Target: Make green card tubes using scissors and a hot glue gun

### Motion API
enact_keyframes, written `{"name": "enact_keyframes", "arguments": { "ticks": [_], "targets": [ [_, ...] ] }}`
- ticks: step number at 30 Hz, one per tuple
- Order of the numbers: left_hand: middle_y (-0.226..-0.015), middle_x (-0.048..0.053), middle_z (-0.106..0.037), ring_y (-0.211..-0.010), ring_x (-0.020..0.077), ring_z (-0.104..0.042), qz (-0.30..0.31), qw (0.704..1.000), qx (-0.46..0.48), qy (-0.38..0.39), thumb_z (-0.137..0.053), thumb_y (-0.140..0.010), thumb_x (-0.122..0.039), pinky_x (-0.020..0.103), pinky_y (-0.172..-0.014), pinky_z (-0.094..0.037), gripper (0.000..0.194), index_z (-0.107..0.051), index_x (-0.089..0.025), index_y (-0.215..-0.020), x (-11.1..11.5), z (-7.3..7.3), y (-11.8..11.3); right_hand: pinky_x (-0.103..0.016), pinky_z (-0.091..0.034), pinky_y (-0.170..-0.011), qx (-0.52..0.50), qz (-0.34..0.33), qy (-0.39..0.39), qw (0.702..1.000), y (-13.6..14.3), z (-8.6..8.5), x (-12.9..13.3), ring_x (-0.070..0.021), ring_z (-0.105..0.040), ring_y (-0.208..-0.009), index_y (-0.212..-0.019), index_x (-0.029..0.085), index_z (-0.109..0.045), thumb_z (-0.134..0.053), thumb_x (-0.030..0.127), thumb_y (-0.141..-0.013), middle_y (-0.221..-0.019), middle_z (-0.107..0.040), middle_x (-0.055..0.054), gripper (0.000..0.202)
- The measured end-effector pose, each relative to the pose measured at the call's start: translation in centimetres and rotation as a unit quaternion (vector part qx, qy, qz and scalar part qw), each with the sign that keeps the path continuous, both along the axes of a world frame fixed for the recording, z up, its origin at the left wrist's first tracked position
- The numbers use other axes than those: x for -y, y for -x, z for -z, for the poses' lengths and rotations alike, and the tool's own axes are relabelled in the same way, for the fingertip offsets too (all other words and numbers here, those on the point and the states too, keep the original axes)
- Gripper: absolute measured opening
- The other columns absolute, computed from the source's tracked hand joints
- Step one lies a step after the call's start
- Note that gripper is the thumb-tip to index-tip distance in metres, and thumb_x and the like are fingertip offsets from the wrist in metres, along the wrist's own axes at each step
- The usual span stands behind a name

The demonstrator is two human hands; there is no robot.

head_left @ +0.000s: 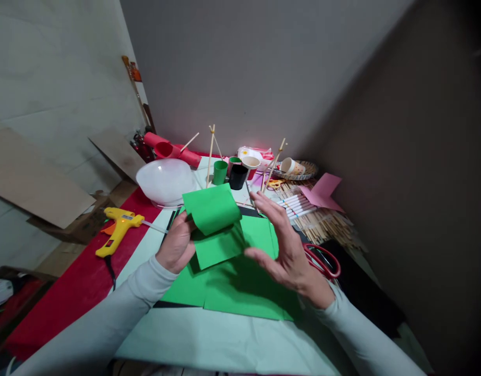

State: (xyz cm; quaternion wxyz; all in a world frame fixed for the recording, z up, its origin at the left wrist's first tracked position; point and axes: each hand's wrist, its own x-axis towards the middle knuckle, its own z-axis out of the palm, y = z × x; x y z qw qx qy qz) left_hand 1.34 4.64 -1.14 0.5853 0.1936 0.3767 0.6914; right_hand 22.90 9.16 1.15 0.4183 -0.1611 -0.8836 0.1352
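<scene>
The left hand (177,244) pinches the left edge of a green paper (213,206), its fingers partly hidden behind it; the paper's upper part curls over toward the near side. The paper is above green sheets (248,295) lying on the tabletop (193,337). The right hand (285,256) is just to the right of the paper, fingers spread, thumb apart, gripping nothing. Scissors (335,265) lie beside the right wrist. A glue gun (121,227) lies to the left; a black cup (238,178) and a green cup (220,172) stand on the far side.
</scene>
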Motion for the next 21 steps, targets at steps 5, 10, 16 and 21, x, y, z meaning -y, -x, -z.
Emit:
{"name": "enact_keyframes", "arguments": {
  "ticks": [5,10,16,21],
  "targets": [
    [-0.12,0.014,-0.08,-0.118,0.0376,-0.072,0.033,0.999,-0.043,-0.006,-0.092,-0.071,-0.031,0.048,-0.101,-0.059,0.051,-0.077,-0.014,-0.117,0.2,-0.3,-0.8,-0.045,-0.06,-0.096,-0.067,0.066,0.087,0.992,1.9,1.4,-0.3,-0.0261,-0.072,-0.108,-0.155,0.026,-0.038,-0.07,0.036,-0.098,-0.116,-0.073,-0.01,0.066],
    [-0.113,0.013,-0.082,-0.12,0.0385,-0.071,0.051,0.998,-0.037,0.01,-0.094,-0.067,-0.032,0.052,-0.105,-0.057,0.051,-0.077,-0.017,-0.112,0.1,0.3,-0.5,-0.04,-0.061,-0.088,-0.088,0.059,0.136,0.985,2.3,0.2,-1.4,-0.0231,-0.072,-0.093,-0.147,0.025,-0.045,-0.071,0.038,-0.097,-0.104,-0.07,-0.006,0.059],
    [-0.104,0.014,-0.083,-0.105,0.037,-0.077,0.061,0.996,-0.04,0.056,-0.094,-0.063,-0.019,0.052,-0.103,-0.057,0.043,-0.078,-0.014,-0.102,0.4,0.9,-0.1,-0.045,-0.056,-0.09,0.07,0.18,-0.052,0.98,1.9,-3.2,-8.5,-0.029,-0.068,-0.105,-0.148,0.019,-0.036,-0.052,0.029,-0.102,-0.117,-0.067,-0.014,0.05],
    [-0.103,0.013,-0.083,-0.108,0.0376,-0.075,0.057,0.995,-0.046,0.067,-0.093,-0.059,-0.018,0.051,-0.103,-0.056,0.049,-0.077,-0.013,-0.105,0.5,0.6,-0.3,-0.041,-0.054,-0.081,0.23,0.139,-0.052,0.962,5.6,-1.9,-14.7,-0.0262,-0.069,-0.086,-0.139,0.015,-0.047,-0.056,0.01,-0.091,-0.097,-0.073,-0.011,0.049]
  ]
}}
